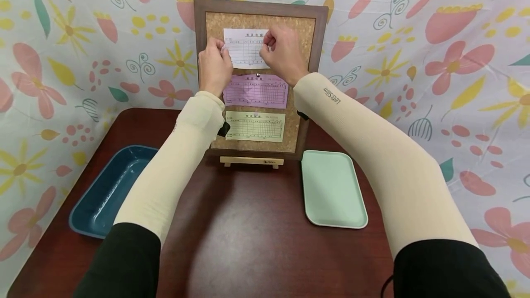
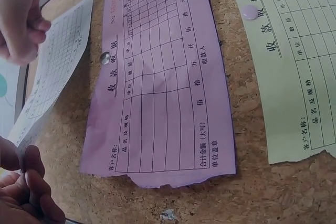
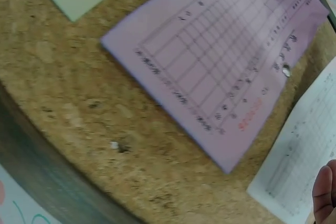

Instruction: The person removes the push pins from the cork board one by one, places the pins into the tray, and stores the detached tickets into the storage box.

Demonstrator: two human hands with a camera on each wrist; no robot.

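Observation:
A white printed receipt slip (image 1: pixel 244 49) is at the top of a framed cork board (image 1: pixel 302 26). My left hand (image 1: pixel 215 65) pinches its left edge between thumb and fingers (image 2: pixel 31 182). My right hand (image 1: pixel 285 49) is in front of the slip's right part, fingers curled; whether anything is between them is hidden. Below, a purple slip (image 2: pixel 157 87) hangs from a silver pushpin (image 2: pixel 105 57). Lowest on the board is a green slip (image 1: pixel 254 128), with a pale pink pin (image 2: pixel 250 12) at its top.
The board leans on a small wooden stand (image 1: pixel 251 160) on a dark red table (image 1: pixel 248 243). A blue tray (image 1: pixel 87 210) lies at left, partly behind my left sleeve. At right lies a pale green tray (image 1: pixel 333 190). A flower-patterned cloth (image 1: pixel 385 26) hangs behind.

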